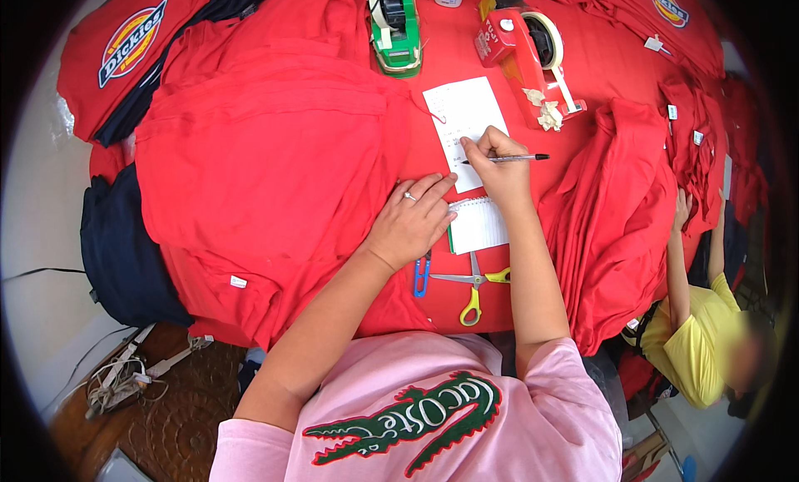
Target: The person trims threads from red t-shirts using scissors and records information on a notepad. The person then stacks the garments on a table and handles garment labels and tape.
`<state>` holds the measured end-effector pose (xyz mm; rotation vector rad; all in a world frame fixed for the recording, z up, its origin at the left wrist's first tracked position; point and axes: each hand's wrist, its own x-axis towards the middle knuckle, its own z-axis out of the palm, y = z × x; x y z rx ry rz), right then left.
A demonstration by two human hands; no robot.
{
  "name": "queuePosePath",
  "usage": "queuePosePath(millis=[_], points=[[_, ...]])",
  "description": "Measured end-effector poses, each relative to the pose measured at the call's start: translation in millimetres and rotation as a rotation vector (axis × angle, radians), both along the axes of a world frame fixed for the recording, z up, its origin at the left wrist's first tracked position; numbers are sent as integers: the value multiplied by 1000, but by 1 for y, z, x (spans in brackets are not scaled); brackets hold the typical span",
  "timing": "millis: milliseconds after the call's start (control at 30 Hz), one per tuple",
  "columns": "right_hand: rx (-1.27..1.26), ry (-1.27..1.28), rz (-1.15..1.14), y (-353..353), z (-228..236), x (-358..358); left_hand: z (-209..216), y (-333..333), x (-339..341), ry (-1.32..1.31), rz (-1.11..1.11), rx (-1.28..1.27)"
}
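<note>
A dark-tipped pen [528,157] is pinched in my right hand [503,176], its point on the written page [468,107] of a spiral notepad [478,226]. That page is flipped up and lies flat; lined sheets show below the spiral. My left hand [412,220] rests with fingers stretched out, the fingertips at the lower left edge of the written page. Just below the notepad lie yellow-handled scissors [472,297] with parted blades. Beside them is a blue pair of thread snips [422,275].
Red garments [266,166] are piled at left, with more red cloth [612,224] at right. A green tape dispenser [399,41] and a red one [520,57] stand beyond the notepad. Navy cloth [125,241] hangs at far left. Someone in yellow [695,340] handles red garments at right.
</note>
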<state>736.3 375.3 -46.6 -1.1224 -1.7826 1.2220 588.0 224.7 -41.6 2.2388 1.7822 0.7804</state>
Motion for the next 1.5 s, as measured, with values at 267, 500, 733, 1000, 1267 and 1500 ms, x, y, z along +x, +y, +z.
queuePosePath(millis=[267,500,733,1000,1267,1500], points=[[-29,22,-16,1,-1,1,2,0,0,4,-2,-11],[-220,311,-57,0,12,7,1,1,1,-26,13,-24],[109,-212,-44,-37,42,76,-4,-2,2,-90,34,-21],[298,-211,-83,-56,43,87,-2,-2,1,-56,20,-11],[-15,48,-98,-16,27,11,5,0,1,-15,-6,-22],[-63,242,-26,1,1,1,5,-2,2,6,6,-54]])
